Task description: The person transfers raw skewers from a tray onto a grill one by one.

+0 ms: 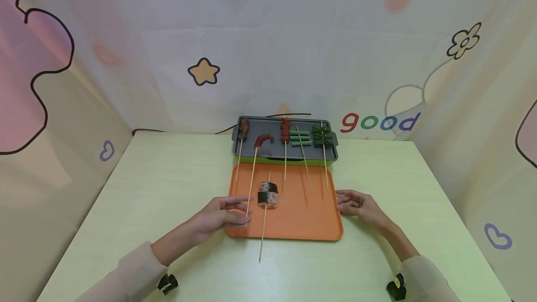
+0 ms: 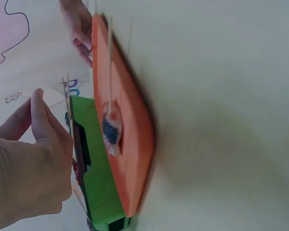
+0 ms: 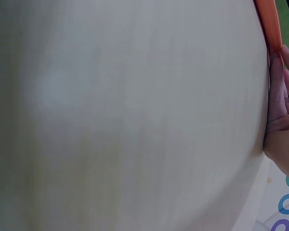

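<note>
My left hand [image 1: 222,216] pinches the lower stick of a skewer with a curled red piece [image 1: 263,140]. That piece is over the dark grill top, though contact cannot be told. To the right of this hand, a skewer of white food with black bands [image 1: 267,195] lies on the orange tray [image 1: 304,216], its stick reaching past the front edge. My right hand [image 1: 361,205] touches the tray's right rim with its fingertips; in the right wrist view these fingers [image 3: 278,86] meet the tray's edge [image 3: 269,21].
Behind the tray stands a green grill [image 1: 310,162] with a dark top. On it lie a brown skewer [image 1: 244,129], a red skewer [image 1: 285,130], a green-stalk skewer [image 1: 300,138] and a dark green skewer [image 1: 322,136]. Their sticks overhang the tray. A printed curtain [image 1: 268,59] hangs behind the table.
</note>
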Tool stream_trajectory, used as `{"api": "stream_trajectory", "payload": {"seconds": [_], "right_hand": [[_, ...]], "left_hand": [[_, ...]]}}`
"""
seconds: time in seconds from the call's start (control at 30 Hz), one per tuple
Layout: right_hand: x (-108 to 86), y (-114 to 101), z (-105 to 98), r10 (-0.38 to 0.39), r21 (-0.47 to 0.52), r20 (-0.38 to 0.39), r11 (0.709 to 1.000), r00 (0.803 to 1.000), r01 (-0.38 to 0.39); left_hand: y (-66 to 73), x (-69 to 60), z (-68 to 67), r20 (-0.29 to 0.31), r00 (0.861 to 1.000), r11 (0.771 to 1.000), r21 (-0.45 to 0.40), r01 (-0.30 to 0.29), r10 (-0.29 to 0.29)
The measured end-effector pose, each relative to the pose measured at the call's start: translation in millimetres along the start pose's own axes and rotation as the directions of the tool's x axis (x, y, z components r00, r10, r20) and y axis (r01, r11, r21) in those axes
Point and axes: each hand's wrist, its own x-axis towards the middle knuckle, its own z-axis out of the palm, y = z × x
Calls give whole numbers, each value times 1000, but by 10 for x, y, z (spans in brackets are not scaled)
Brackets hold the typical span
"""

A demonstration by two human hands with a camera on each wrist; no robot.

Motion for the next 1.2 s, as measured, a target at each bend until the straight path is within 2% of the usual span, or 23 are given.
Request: {"api": "stream_trajectory", "payload": {"seconds": [0.3, 0.53, 0.73, 0.87, 1.2], "right_hand": [[-4, -6, 0, -5, 14, 4, 1000, 1000, 5], [-11, 17, -14, -7, 1, -4, 1000, 1000, 7], [8, 32, -4, -18, -12, 1, 1000, 1000, 18], [11, 37, 2, -16, -8, 1, 1000, 1000, 16], [3, 17, -2, 7, -7, -6, 1000, 1000, -7]], "left_hand": [[419, 299, -25, -59, 998, 999, -38, 37, -39], [657, 543, -74, -83, 996, 999, -15, 28, -29], [718, 679, -174, -99, 995, 1000, -3, 31, -31], [725, 721, -206, -116, 993, 999, 16, 31, -29], [731, 761, -178, -202, 979, 990, 137, -11, 39]]}}
